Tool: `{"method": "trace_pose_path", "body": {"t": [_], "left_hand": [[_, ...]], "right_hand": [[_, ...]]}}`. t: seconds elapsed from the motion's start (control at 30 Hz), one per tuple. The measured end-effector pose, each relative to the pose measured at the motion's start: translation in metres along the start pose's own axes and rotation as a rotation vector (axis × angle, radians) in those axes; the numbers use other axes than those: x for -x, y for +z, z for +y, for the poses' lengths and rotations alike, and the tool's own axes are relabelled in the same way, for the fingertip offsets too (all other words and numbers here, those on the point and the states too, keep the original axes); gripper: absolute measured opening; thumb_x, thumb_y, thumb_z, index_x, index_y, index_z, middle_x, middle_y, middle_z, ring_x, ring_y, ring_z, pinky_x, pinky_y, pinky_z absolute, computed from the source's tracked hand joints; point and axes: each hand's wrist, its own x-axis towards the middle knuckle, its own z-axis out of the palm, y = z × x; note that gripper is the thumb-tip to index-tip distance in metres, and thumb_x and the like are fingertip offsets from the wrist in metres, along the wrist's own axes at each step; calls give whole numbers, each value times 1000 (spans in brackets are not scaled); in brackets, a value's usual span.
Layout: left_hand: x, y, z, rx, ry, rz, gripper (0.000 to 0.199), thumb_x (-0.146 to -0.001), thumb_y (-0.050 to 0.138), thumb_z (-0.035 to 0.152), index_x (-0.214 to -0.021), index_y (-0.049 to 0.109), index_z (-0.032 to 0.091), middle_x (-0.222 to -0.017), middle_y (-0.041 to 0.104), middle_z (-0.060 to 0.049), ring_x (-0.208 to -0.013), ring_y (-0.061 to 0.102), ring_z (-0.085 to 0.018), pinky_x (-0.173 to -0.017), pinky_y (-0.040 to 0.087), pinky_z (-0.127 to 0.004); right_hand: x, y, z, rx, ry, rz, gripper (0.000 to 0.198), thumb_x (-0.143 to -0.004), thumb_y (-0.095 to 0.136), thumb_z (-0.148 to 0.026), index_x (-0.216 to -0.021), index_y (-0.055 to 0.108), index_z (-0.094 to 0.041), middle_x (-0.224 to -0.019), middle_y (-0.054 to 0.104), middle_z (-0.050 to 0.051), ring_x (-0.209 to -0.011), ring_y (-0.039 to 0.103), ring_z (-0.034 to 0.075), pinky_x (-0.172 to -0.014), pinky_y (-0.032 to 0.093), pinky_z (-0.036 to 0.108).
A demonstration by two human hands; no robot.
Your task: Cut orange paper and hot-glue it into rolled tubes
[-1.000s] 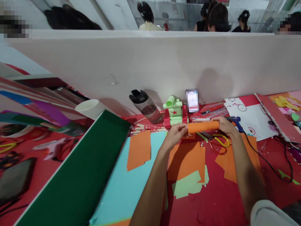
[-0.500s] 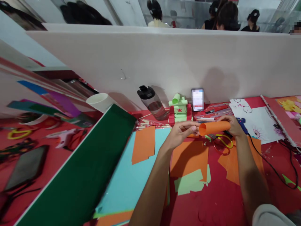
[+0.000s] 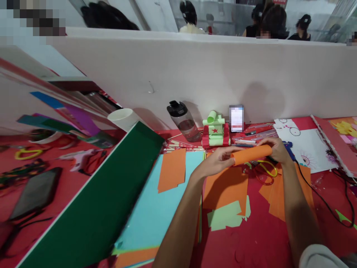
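An orange paper tube (image 3: 251,154) is held between my two hands above the table, slanting up to the right. My left hand (image 3: 219,160) closes on its left end, thumb in front and fingers behind. At the other end, my right hand (image 3: 275,149) grips the tube with its fingertips partly hidden. Below it lie an orange sheet (image 3: 225,188), scissors with yellow and red handles (image 3: 266,173), and pale green scraps (image 3: 225,216). More orange paper pieces (image 3: 275,197) fan out under my right forearm. A green paper model (image 3: 216,130) with red sides and a star stands behind my hands.
A dark green board (image 3: 100,201) leans at left beside light blue sheets (image 3: 156,212). A water bottle (image 3: 184,121) and a phone (image 3: 236,118) stand by the white partition (image 3: 195,70). A blue glue gun (image 3: 289,150) trails a black cord at right.
The tube has turned: its open left end faced me before and now points away under my left fingers. Its left end has dipped slightly. The whole view has shifted a little.
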Motion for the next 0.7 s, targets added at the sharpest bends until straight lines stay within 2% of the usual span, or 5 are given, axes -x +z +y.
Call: {"method": "trace_pose_path", "body": {"t": [0.07, 0.17, 0.33, 0.47, 0.7], "left_hand": [[-4, 0, -8, -19, 14, -39, 43, -90, 67, 31, -131, 72, 20, -130, 73, -13, -108, 73, -28, -86, 61, -36], [-10, -1, -23, -67, 52, -76, 40, -88, 66, 27, -127, 75, 21, -130, 75, -12, -121, 69, -31, -101, 56, -42], [-13, 0, -36, -38, 57, -62, 41, -87, 68, 28, -126, 77, 18, -119, 79, -12, -120, 70, -32, -103, 55, -42], [-15, 0, -37, -5, 55, 9, 39, -84, 74, 32, -118, 81, 15, -112, 81, -14, -114, 73, -33, -99, 57, -41], [-10, -5, -31, 62, 7, 169, 40, -84, 72, 35, -117, 81, 14, -103, 82, -11, -103, 75, -28, -91, 61, -38]], "right_hand": [[-1, 5, -5, 20, 38, -71, 14, -70, 77, -19, -84, 77, -17, -81, 76, 3, -71, 68, 18, -68, 53, 28], [-2, 14, -14, 46, 105, -169, 14, -72, 72, -18, -84, 76, -17, -81, 76, 4, -70, 68, 18, -65, 52, 27], [-3, 24, -26, 105, 119, -359, 32, -68, 63, -15, -96, 80, -17, -86, 79, 4, -76, 71, 21, -64, 51, 27], [-5, 25, -24, 130, 77, -293, 33, -68, 62, -17, -94, 82, -17, -84, 79, 5, -78, 72, 23, -66, 52, 28], [-6, 25, -20, 126, 62, -113, 26, -68, 65, -20, -87, 83, -16, -78, 78, 6, -65, 68, 19, -59, 51, 27]]}}
